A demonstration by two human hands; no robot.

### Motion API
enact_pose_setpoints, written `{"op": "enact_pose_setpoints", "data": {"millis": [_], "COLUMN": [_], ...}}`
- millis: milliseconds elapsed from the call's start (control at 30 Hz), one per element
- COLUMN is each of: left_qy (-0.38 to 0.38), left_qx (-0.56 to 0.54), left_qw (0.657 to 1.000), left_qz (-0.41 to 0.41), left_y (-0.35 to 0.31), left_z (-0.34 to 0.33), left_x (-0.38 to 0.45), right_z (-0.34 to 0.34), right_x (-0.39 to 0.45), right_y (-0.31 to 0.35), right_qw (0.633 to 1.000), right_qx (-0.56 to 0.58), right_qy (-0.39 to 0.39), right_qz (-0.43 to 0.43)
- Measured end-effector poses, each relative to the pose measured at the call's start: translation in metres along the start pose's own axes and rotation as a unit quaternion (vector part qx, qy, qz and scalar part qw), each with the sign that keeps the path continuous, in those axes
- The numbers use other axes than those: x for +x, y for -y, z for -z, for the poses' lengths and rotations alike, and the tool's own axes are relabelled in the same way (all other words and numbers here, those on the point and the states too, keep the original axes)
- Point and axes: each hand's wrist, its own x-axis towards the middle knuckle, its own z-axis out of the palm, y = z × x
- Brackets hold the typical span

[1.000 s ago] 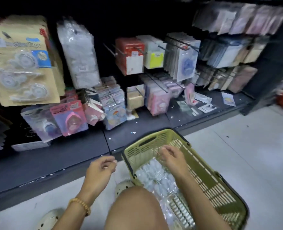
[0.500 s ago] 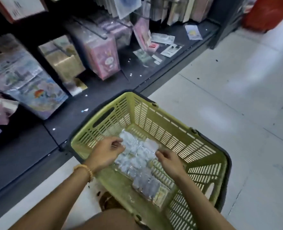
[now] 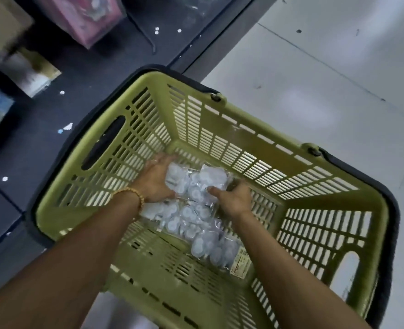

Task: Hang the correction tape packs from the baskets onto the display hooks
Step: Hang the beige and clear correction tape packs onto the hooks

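Pale tiled floor (image 3: 326, 55) fills the right and top right, bare around the basket's far and right sides. Dark shelf base (image 3: 42, 143) runs along the left, its front edge passing just beyond the basket's far-left corner; white paper flecks lie scattered on it. Blurred boxed stock sits at the shelf's back: pink box (image 3: 82, 17) at the top, a blue one at the left edge.

Green slatted basket (image 3: 243, 148) sits on the floor, far-left corner touching or overlapping the shelf edge, can't tell which. Dark handle (image 3: 390, 222) is folded down around the rim. Basket floor is mostly bare on the near side and toward the right wall, so there's room inside on those sides.

Correction tape packs (image 3: 191, 210) lie in a loose overlapping heap of clear sleeves with white dispensers, running from the far-left inner corner diagonally toward the basket's middle. One printed label shows at the heap's near end.

Both my arms reach in over the near rim. My left hand (image 3: 155, 179), bead bracelet (image 3: 129, 193) on the wrist, curls round the far-left edge of the top packs, fingertips by the far wall. My right hand (image 3: 234, 198) grips the same bundle from the right, thumb on top, fingers tucked under the edge. Bundle is held between both hands, touching the heap.
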Motion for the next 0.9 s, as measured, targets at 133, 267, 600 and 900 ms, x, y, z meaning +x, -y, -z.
{"op": "enact_pose_setpoints", "data": {"millis": [133, 267, 600, 900], "left_qy": [0.002, 0.002, 0.136, 0.2], "left_qx": [-0.064, -0.011, 0.062, 0.143], "left_qw": [0.998, 1.0, 0.989, 0.969], "left_qz": [0.026, 0.015, 0.014, -0.001], "left_y": [0.01, 0.006, 0.003, -0.004], "left_z": [-0.001, -0.003, -0.012, -0.028], "left_x": [0.009, 0.006, -0.011, -0.004], "right_z": [-0.011, -0.006, 0.072, 0.093], "right_x": [0.011, -0.009, -0.025, -0.039], "right_y": [-0.017, -0.002, 0.007, 0.003], "right_qw": [0.999, 0.997, 1.0, 0.998], "right_qx": [0.028, 0.06, -0.003, 0.054], "right_qy": [0.025, 0.044, 0.008, -0.002], "right_qz": [-0.006, -0.008, 0.007, -0.043]}}
